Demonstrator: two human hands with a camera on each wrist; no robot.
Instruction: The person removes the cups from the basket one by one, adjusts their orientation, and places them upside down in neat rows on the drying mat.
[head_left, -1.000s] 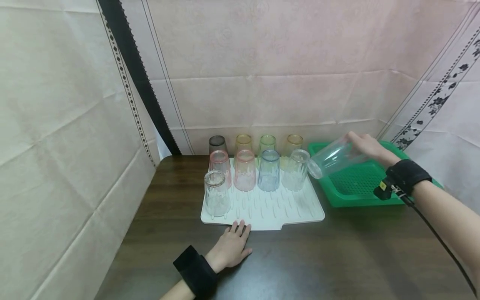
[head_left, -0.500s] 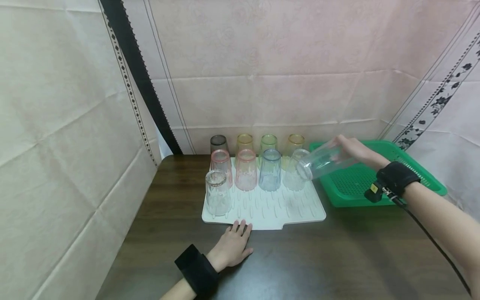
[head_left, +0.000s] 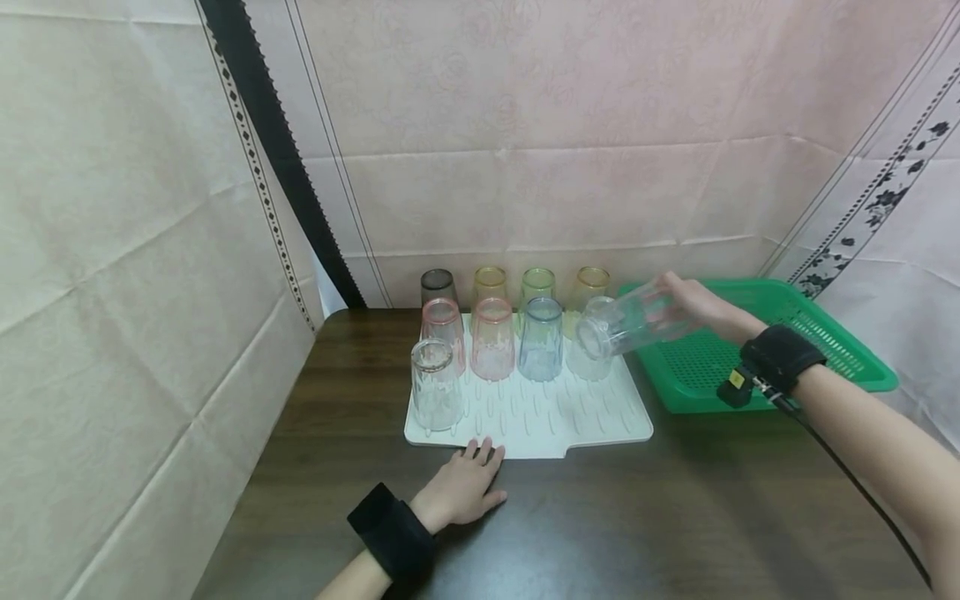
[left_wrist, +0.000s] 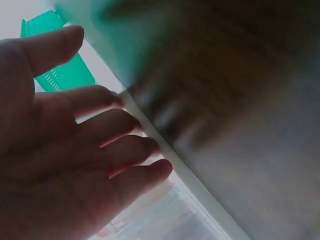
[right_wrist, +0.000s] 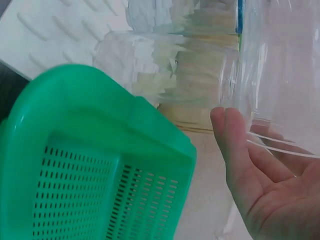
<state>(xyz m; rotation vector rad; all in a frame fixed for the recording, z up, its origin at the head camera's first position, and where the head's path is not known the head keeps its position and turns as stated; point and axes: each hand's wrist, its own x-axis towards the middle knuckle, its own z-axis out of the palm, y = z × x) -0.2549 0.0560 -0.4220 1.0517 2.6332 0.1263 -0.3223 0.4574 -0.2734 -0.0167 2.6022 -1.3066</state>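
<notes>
My right hand [head_left: 693, 307] holds a clear drinking glass [head_left: 637, 321] near one end, tilted almost sideways above the right side of a white ridged drying tray [head_left: 517, 429]. In the right wrist view, the thumb and fingers [right_wrist: 230, 135] grip around this glass [right_wrist: 285, 75]. The held glass overlaps a standing clear glass [head_left: 588, 367]; whether they touch I cannot tell. My left hand [head_left: 459, 490] lies with fingers extended, their tips at the tray's near edge. On the tray stand a front-left clear glass [head_left: 437, 392], a blue glass [head_left: 541, 342] and two pink glasses [head_left: 492, 342].
Behind these, along the back, stand glasses in dark grey [head_left: 437, 285], amber [head_left: 490, 283], green [head_left: 537, 283] and yellow [head_left: 592, 282]. A green perforated basket [head_left: 697, 402] sits right of the tray on the brown wooden table [head_left: 600, 533]. A cable [head_left: 847, 475] trails from my right wrist.
My right hand has carried the clear glass leftward from over the green basket toward the tray's right side. The left hand has stayed at the tray's near edge.
</notes>
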